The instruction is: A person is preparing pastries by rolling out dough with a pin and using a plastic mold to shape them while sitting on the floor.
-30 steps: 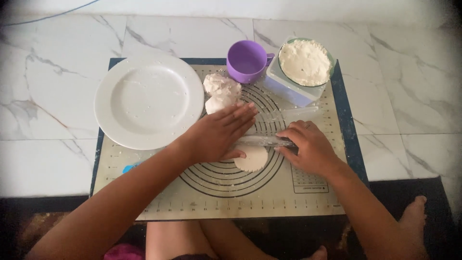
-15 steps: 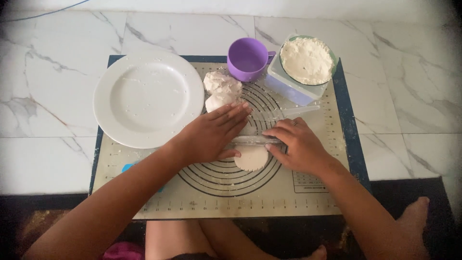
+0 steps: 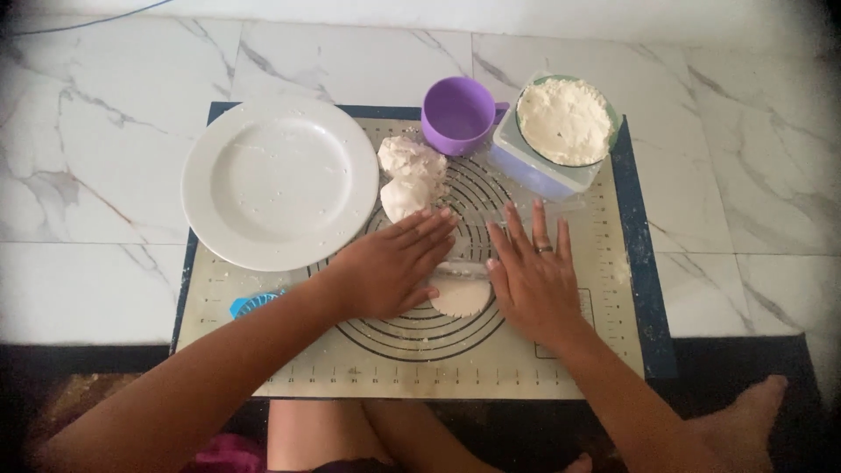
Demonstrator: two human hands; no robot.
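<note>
Marble floor [image 3: 114, 158], mat [image 3: 491, 359], plate [image 3: 280, 180], cup [image 3: 457, 114]

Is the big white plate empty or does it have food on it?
Empty. The round white plate shows only its bare inside with a few tiny crumbs; the white dough lumps sit beside it on the mat.

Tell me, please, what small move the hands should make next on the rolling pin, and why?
Probably push the rolling pin forward: left hand and right hand lie flat on it, and the dough disc shows mostly on its near side, small and thick.
</note>
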